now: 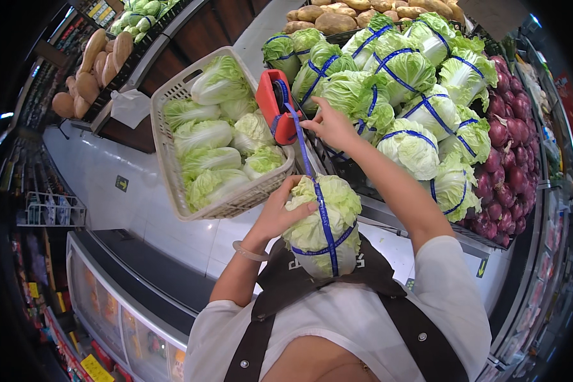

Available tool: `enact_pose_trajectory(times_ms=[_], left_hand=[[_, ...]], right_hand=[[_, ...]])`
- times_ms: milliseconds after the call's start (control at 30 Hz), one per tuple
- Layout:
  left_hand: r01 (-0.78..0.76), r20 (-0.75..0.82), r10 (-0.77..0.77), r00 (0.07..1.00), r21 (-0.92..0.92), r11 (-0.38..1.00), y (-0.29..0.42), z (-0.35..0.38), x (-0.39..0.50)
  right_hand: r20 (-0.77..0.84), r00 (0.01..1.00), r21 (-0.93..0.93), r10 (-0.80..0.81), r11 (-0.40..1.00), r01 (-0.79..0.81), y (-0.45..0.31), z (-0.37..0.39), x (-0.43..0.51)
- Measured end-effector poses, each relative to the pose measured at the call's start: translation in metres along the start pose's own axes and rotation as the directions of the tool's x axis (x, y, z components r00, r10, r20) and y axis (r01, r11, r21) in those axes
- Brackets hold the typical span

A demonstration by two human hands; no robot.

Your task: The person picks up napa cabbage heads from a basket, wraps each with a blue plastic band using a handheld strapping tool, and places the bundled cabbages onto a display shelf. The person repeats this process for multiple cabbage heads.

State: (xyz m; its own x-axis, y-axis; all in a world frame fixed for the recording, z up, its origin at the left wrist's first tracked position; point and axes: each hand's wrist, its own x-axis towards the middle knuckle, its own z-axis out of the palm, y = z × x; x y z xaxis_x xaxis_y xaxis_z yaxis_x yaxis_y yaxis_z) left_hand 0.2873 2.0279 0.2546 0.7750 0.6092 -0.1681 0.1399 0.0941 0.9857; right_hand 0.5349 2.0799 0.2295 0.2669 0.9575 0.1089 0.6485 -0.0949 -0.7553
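My left hand (286,208) holds a pale green napa cabbage (305,229) against my dark apron (286,286). Blue printed tape (323,210) crosses the cabbage in two directions. From its top a taut strip of the tape runs up to a red tape dispenser (273,107), which sits at the rim of a crate. My right hand (332,123) is beside the dispenser, near the strip, with thumb and index finger apart. Whether a fingertip touches the tape or dispenser is hard to tell. The cabbage's underside is hidden.
A cream plastic crate (172,191) at left holds several untaped cabbages (205,133). Taped cabbages (406,71) are heaped on the display at right, with red onions (501,157) beyond and potatoes (336,21) behind. A glass-fronted freezer (110,305) stands at lower left.
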Motion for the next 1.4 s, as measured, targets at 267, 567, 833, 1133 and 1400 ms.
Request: enact_pose_trajectory(times_ms=[267,567,833,1133,1400], left_hand=[[0.171,-0.047,-0.173,0.984,-0.044,0.984,-0.029,-0.015,0.017],[0.158,-0.029,-0.164,0.986,-0.161,0.974,-0.041,-0.031,0.024],[0.252,0.047,-0.251,0.967,-0.326,0.911,-0.041,-0.032,0.042],[0.123,0.023,-0.146,0.989,-0.675,0.728,-0.090,-0.050,0.051],[-0.235,-0.018,0.237,0.971,-0.235,0.943,-0.006,-0.024,0.061]], right_hand=[[0.122,0.990,0.025,-0.071,0.997,0.068,0.000,0.022,0.029],[0.059,0.823,0.064,-0.565,0.825,0.561,-0.072,-0.039,-0.105],[-0.037,0.668,-0.297,-0.743,0.647,0.703,-0.057,-0.031,-0.133],[-0.196,0.851,-0.104,-0.488,0.873,0.477,-0.020,-0.025,-0.206],[0.247,0.966,0.966,0.075,0.063,-0.252,0.030,0.027,-0.240]])
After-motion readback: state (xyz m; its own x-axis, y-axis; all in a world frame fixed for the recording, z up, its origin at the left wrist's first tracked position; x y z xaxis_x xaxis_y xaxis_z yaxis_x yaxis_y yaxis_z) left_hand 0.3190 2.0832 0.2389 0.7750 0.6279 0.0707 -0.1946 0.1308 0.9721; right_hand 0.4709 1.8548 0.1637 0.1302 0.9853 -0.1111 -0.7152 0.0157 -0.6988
